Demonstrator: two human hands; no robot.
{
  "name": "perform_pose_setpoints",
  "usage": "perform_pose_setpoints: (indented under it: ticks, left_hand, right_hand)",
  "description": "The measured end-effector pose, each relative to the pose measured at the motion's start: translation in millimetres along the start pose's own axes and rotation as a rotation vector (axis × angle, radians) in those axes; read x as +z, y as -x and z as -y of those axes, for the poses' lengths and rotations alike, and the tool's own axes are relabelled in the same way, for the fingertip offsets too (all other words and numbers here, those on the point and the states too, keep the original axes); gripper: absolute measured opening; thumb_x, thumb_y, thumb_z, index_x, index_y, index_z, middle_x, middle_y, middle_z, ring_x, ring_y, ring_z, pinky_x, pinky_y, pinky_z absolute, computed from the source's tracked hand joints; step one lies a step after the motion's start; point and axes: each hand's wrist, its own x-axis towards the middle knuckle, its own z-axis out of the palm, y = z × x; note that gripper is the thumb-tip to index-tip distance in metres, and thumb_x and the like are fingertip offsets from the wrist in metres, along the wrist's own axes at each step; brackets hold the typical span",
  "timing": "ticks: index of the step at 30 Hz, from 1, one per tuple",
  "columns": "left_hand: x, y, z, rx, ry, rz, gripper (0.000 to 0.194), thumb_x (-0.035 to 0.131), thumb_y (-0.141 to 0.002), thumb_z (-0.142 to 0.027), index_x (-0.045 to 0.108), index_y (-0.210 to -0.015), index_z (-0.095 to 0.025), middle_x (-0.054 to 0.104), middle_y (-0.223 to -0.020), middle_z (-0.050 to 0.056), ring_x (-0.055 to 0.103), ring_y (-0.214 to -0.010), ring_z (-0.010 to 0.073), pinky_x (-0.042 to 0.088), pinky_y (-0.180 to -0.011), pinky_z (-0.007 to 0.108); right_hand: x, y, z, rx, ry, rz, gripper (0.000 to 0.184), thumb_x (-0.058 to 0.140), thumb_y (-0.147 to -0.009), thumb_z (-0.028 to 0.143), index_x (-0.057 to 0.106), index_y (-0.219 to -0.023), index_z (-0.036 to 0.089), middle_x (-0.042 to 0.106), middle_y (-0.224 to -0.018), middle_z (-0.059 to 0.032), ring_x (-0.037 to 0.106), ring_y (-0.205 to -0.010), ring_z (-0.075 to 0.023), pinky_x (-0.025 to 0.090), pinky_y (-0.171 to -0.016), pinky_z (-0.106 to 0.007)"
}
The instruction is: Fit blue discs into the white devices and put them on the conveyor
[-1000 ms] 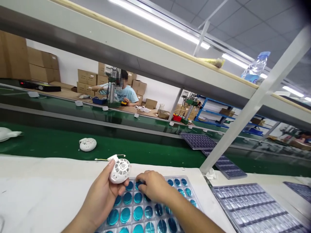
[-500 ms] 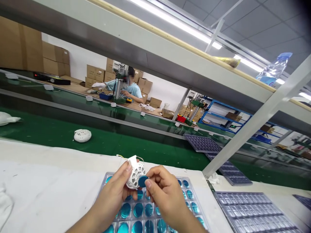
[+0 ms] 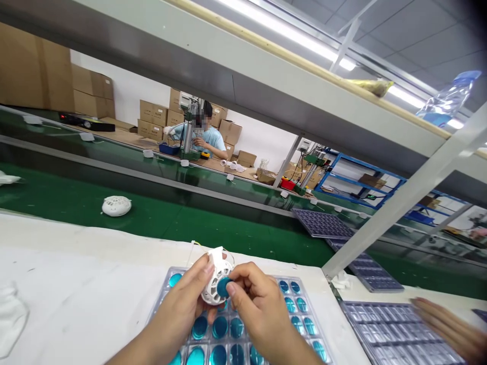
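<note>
My left hand (image 3: 182, 310) grips a small round white vented housing (image 3: 213, 284) with thin wires at its top. My right hand (image 3: 255, 310) pinches a teal disc (image 3: 222, 287) and presses it against the centre of that housing. Both hands hover over a clear blister tray (image 3: 304, 324) filled with several teal discs (image 3: 219, 327), lying on the white bench cover.
A green conveyor belt (image 3: 182, 223) runs behind the bench and carries another white housing (image 3: 116, 206). Grey trays (image 3: 384, 334) lie to the right, where another person's hand (image 3: 449, 327) reaches in. A diagonal metal strut (image 3: 399, 203) rises at the right. A seated person (image 3: 201, 139) works across the line.
My right hand lifted a teal disc from the tray and brought it onto the housing in my left hand. Another person's hand appeared at the lower right.
</note>
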Motion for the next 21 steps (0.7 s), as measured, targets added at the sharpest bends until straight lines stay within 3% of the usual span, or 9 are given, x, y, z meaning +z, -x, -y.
perform_pose_setpoints:
  ticks: [4,7,9,11,12,18,21]
  left_hand:
    - [1.3,3.4,-4.9,0.004,-0.086,0.009,0.046,0.065,-0.083,-0.050,0.058,-0.121,-0.024,0.060,-0.079,0.000,0.049,-0.062,0.0140,0.044,-0.052,0.023]
    - [3.2,8.3,-6.6,-0.004,-0.049,0.021,0.050,0.068,-0.081,-0.045,0.053,-0.124,-0.024,0.061,-0.083,0.000,0.049,-0.062,0.0129,0.044,-0.052,0.022]
    - [5.0,12.2,-3.4,-0.011,0.030,0.029,0.053,0.070,-0.078,-0.045,0.053,-0.124,-0.023,0.061,-0.081,0.001,0.048,-0.061,0.0128,0.043,-0.050,0.022]
    - [6.9,16.0,3.1,-0.024,0.097,0.041,0.055,0.072,-0.076,-0.045,0.055,-0.122,-0.022,0.060,-0.076,0.000,0.046,-0.057,0.0119,0.042,-0.048,0.022]
    - [7.7,17.6,6.9,-0.031,0.130,0.054,0.055,0.072,-0.075,-0.045,0.056,-0.122,-0.022,0.059,-0.073,0.000,0.046,-0.056,0.0116,0.041,-0.048,0.022]
    - [8.1,17.0,17.6,-0.050,0.252,0.093,0.057,0.071,-0.077,-0.045,0.051,-0.126,-0.025,0.060,-0.071,-0.001,0.048,-0.053,0.0122,0.043,-0.048,0.024]
    - [3.3,9.5,14.5,-0.062,0.212,0.103,0.052,0.073,-0.077,-0.042,0.052,-0.121,-0.023,0.061,-0.069,-0.002,0.045,-0.051,0.0098,0.043,-0.051,0.023]
  right_hand:
    - [0.9,0.1,-0.3,0.112,0.007,-0.002,0.006,0.059,-0.092,0.028,0.056,-0.096,0.024,0.047,-0.064,0.0064,0.045,-0.058,-0.0122,0.034,-0.053,-0.023]
    - [6.3,0.8,-3.0,0.194,-0.183,-0.019,0.032,0.068,-0.087,0.042,0.051,-0.107,0.024,0.052,-0.080,0.0037,0.052,-0.064,-0.0124,0.042,-0.057,-0.023]
    - [12.9,2.8,-4.5,0.184,-0.451,0.114,0.056,0.069,-0.082,0.057,0.047,-0.121,0.024,0.056,-0.099,-0.0026,0.058,-0.066,-0.0130,0.050,-0.060,-0.026]
    - [21.0,6.0,-5.4,0.178,-0.671,0.218,0.073,0.069,-0.077,0.067,0.041,-0.130,0.025,0.058,-0.102,-0.0051,0.057,-0.058,-0.0114,0.051,-0.054,-0.026]
    - [25.1,7.7,-5.8,0.180,-0.718,0.209,0.078,0.070,-0.074,0.069,0.040,-0.131,0.025,0.059,-0.096,-0.0039,0.055,-0.053,-0.0099,0.049,-0.049,-0.024]
    - [45.5,9.5,-10.4,0.104,-0.643,-0.005,0.072,0.064,-0.077,0.074,0.047,-0.122,0.021,0.057,-0.077,0.0017,0.042,-0.038,-0.0035,0.039,-0.036,-0.016]
    - [42.2,8.0,-13.7,0.118,-0.635,0.046,0.071,0.055,-0.084,0.074,0.046,-0.131,0.021,0.063,-0.077,0.0000,0.052,-0.042,-0.0065,0.047,-0.044,-0.020]
